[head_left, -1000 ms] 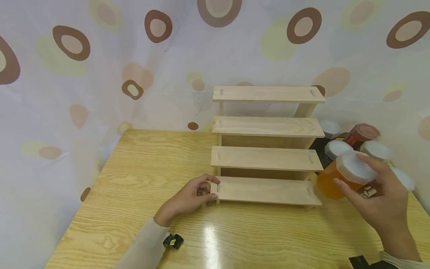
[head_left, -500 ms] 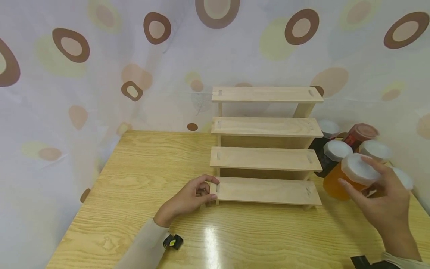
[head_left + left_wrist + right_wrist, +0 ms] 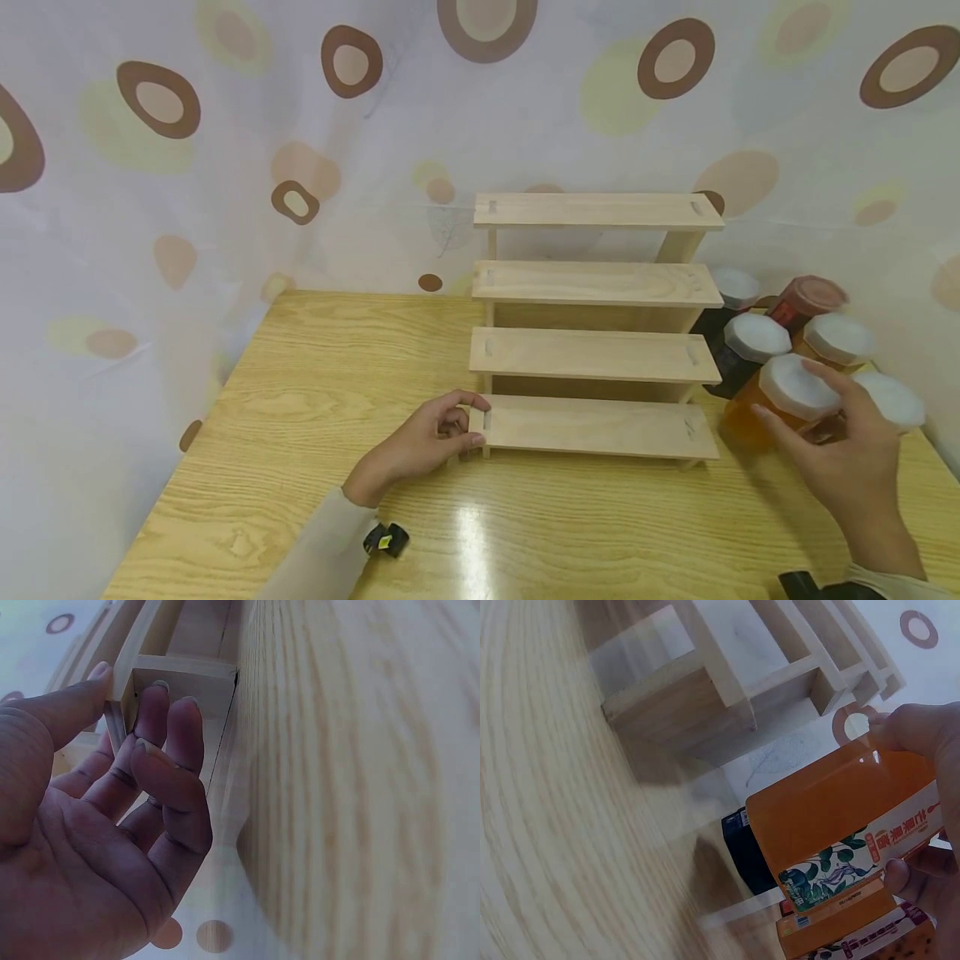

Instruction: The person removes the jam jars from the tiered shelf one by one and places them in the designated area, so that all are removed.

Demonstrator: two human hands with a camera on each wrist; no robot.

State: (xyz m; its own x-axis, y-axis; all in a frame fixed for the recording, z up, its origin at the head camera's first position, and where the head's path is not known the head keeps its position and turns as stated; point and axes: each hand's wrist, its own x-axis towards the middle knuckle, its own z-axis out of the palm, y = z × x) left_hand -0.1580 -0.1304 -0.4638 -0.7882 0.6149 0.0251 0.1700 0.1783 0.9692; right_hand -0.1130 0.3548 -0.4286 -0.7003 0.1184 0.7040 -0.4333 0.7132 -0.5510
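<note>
My left hand [image 3: 423, 437] pinches the left end of the lowest board of a pale wooden tiered shelf [image 3: 596, 354]. In the left wrist view, the thumb presses the board [image 3: 120, 690] from one side while curled fingers lie on the other. My right hand [image 3: 858, 467] grips an orange jar [image 3: 753, 408] by its white faceted lid, just right of the shelf's front end. The right wrist view shows the jar's transparent body with an illustrated label [image 3: 862, 855]. I cannot tell whether its base touches the table.
Several other jars stand close behind and beside the held one, among them a dark jar [image 3: 731, 358] and a red-lidded jar [image 3: 813, 296]. A white lid [image 3: 892, 400] shows behind my right hand. The wood-grain table [image 3: 300, 400] meets a patterned cloth backdrop [image 3: 375, 167].
The orange jar has shifted slightly right from beside the shelf's edge, and its lid sits lower in view. The right hand has moved with it. My left hand keeps its place on the shelf.
</note>
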